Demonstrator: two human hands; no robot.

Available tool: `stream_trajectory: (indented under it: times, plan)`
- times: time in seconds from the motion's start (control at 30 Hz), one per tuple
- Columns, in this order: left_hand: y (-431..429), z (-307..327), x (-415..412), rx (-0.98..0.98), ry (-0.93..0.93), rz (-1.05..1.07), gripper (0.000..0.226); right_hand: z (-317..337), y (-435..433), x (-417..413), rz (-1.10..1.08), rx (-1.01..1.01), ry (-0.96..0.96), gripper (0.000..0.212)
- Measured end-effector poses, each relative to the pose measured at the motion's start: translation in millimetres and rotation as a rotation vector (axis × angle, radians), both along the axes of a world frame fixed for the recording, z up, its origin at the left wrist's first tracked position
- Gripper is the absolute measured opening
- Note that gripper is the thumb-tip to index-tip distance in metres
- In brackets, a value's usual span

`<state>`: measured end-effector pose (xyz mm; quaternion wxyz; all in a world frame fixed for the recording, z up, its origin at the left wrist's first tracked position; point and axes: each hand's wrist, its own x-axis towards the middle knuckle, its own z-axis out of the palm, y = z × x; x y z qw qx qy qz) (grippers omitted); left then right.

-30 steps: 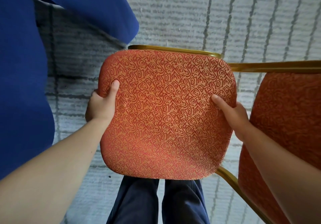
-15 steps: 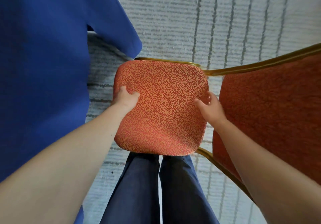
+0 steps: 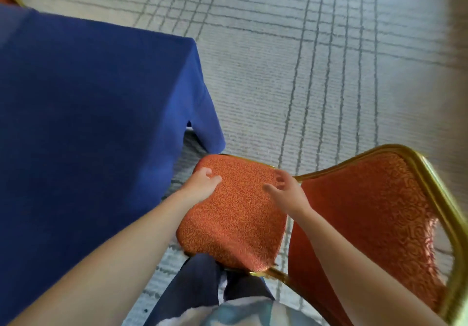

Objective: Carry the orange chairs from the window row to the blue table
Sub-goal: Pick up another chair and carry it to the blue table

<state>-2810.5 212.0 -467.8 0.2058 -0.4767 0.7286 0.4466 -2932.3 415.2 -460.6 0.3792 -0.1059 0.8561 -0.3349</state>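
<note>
Your left hand [image 3: 202, 185] grips the orange chair [image 3: 235, 214] at its seat's 9 o'clock edge. Your right hand [image 3: 286, 194] hovers at 3 o'clock, fingers spread, holding nothing. The blue table [image 3: 88, 123] stands just beside the chair at 10 o'clock.

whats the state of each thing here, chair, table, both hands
orange chair: upright, seat facing up, by the table corner
blue table: draped, left of the chair
left hand: on seat's left edge, fingers curled, grip unclear
right hand: open, fingers spread, holding nothing
</note>
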Motion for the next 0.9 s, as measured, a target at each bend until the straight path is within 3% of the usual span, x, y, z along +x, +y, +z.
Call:
stream_trajectory:
  times: [0.47,0.6,0.67,0.9]
  plan:
    - [69.1,103.2,50.0,-0.153,0.199,0.018,0.051,71.7,62.0,32.5,0.147,-0.098,0.216,0.062]
    - [107.7,124.2,65.0,-0.155,0.343,0.084,0.013,104.8,100.5,38.8,0.208,-0.129,0.32,0.063]
    - [136.5,135.0,74.3,-0.128,0.392,0.127,0.023,122.8,124.9,40.6,0.256,-0.128,0.371,0.062]
    - [213.4,163.9,86.6,-0.122,0.419,0.162,0.02,168.3,188.4,39.2,0.386,-0.107,0.49,0.064]
